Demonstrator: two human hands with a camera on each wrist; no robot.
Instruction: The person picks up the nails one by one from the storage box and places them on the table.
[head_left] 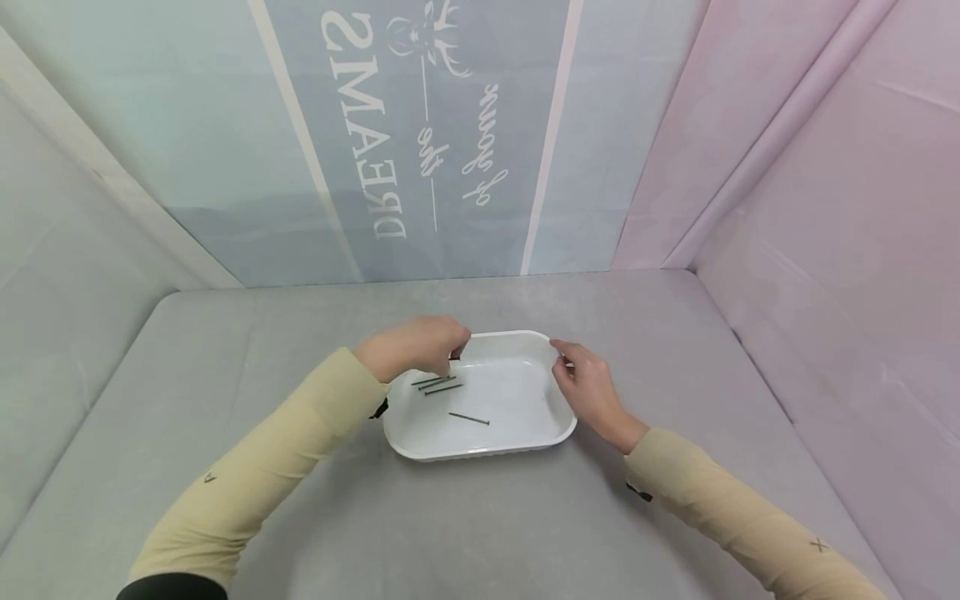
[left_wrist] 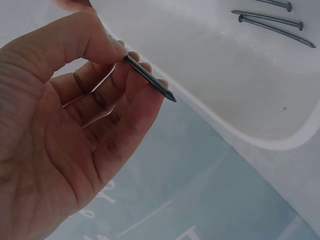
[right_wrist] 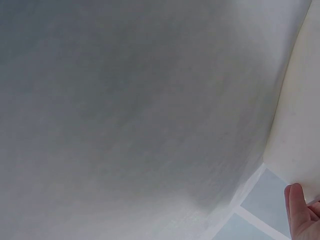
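A white rectangular tray (head_left: 517, 433) with rounded corners rests on the grey tabletop. My left hand (head_left: 420, 343) is over its far left part, pinching a dark nail (left_wrist: 150, 77) between thumb and fingertips; the nail's pointed end sticks out past the fingers in the left wrist view. Below that hand, a small group of nails (head_left: 444, 388) lies on the tray floor. A single nail (head_left: 469, 418) lies apart, nearer the front. At the far right corner, my right hand (head_left: 592, 387) holds the tray's rim, fingers outside and thumb toward the inside.
Grey cloth covers the tabletop (head_left: 480, 525) around the tray. Behind it stands a blue-grey fabric wall (head_left: 480, 242) with mirrored white lettering. A pale panel (head_left: 82, 225) rises on the left and a pink one (head_left: 840, 275) on the right.
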